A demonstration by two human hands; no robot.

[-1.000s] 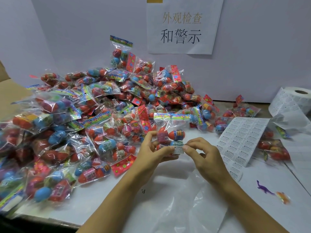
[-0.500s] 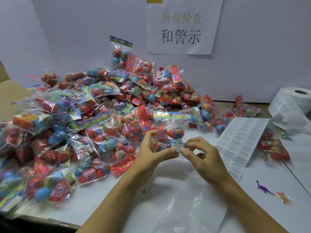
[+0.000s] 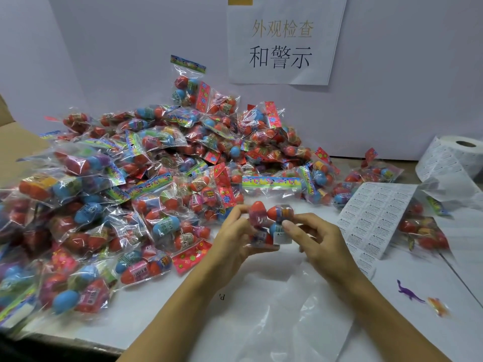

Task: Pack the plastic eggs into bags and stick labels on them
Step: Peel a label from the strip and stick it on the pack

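At the centre of the frame, above a white tabletop [image 3: 198, 304], the left hand [image 3: 232, 241] grips a clear bag of plastic eggs [image 3: 269, 223], fingers curled round its left side. The right hand [image 3: 321, 241] pinches the bag's right edge, thumb tip pressing by a small white label [image 3: 282, 237] on it. A heap of packed egg bags [image 3: 146, 184] fills the left half, banked against a pale wall [image 3: 405, 74]. A paper sign [image 3: 285, 40] with Chinese characters hangs at upper centre. At right lie a label sheet [image 3: 376, 218] and a label roll [image 3: 454, 158]; a purple toy dinosaur [image 3: 409, 292] lies lower right. A clear empty bag [image 3: 295, 317] lies between the forearms.
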